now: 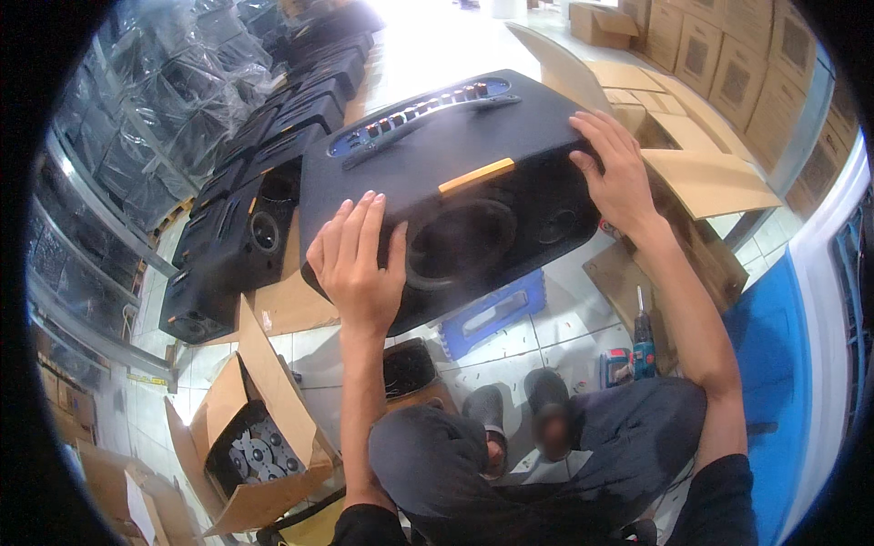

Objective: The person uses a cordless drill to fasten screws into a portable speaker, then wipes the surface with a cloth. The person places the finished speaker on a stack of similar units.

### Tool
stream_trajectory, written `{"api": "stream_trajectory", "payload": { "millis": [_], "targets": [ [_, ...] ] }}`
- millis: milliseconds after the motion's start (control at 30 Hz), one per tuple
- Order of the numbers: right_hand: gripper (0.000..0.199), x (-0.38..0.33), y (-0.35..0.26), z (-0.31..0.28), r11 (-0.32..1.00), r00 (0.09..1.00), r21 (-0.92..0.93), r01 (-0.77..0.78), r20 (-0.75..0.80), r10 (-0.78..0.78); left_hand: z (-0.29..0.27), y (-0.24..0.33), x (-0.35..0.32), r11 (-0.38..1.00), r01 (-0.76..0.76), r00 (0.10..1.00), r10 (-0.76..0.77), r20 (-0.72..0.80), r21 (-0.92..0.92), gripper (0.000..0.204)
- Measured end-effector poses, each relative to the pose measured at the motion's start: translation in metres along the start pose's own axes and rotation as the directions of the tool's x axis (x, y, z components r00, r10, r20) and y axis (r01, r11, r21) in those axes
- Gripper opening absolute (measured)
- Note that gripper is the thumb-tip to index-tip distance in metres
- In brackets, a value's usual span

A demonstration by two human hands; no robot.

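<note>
A large black speaker cabinet (537, 146) sits in front of me, tilted, between my two hands. My left hand (358, 264) grips its near left edge, fingers stretched over the top and thumb down the front. On the near right edge my right hand (617, 173) holds it the same way. The front shows a big round cone (462, 241) and a smaller round driver (557, 226). A yellow strip (476, 176) lies along the front top edge. On the top, a long oval control panel (419, 114) has small knobs and a bar-shaped handle across it.
A blue plastic stool (496, 314) is partly hidden under the cabinet. A teal cordless drill (644, 346) stands by my right knee. At left are an open carton (273, 364) of grey round parts and rows of black speakers (250, 218). Cardboard boxes (710, 55) line the far right.
</note>
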State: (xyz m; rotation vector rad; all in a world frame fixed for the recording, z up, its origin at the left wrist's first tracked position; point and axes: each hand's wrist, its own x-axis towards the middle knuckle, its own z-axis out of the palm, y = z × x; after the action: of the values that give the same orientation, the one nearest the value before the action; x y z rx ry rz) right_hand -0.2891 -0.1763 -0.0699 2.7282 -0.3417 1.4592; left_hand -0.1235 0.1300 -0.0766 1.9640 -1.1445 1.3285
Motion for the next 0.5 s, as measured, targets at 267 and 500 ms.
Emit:
{"api": "stream_trajectory", "payload": {
  "millis": [267, 500],
  "targets": [
    [0.043, -0.0003, 0.0019, -0.0005, 1.000, 1.000, -0.004, 0.002, 0.009, -0.002, 0.0013, -0.0012, -0.0004, 1.000, -0.006, 1.000, 0.006, -0.007, -0.002, 0.042],
    [0.043, 0.0005, 0.0012, -0.0004, 1.000, 1.000, -0.009, -0.001, 0.019, 0.001, 0.0022, -0.0026, -0.0008, 1.000, -0.007, 1.000, 0.007, -0.013, -0.009, 0.042]
  ]
}}
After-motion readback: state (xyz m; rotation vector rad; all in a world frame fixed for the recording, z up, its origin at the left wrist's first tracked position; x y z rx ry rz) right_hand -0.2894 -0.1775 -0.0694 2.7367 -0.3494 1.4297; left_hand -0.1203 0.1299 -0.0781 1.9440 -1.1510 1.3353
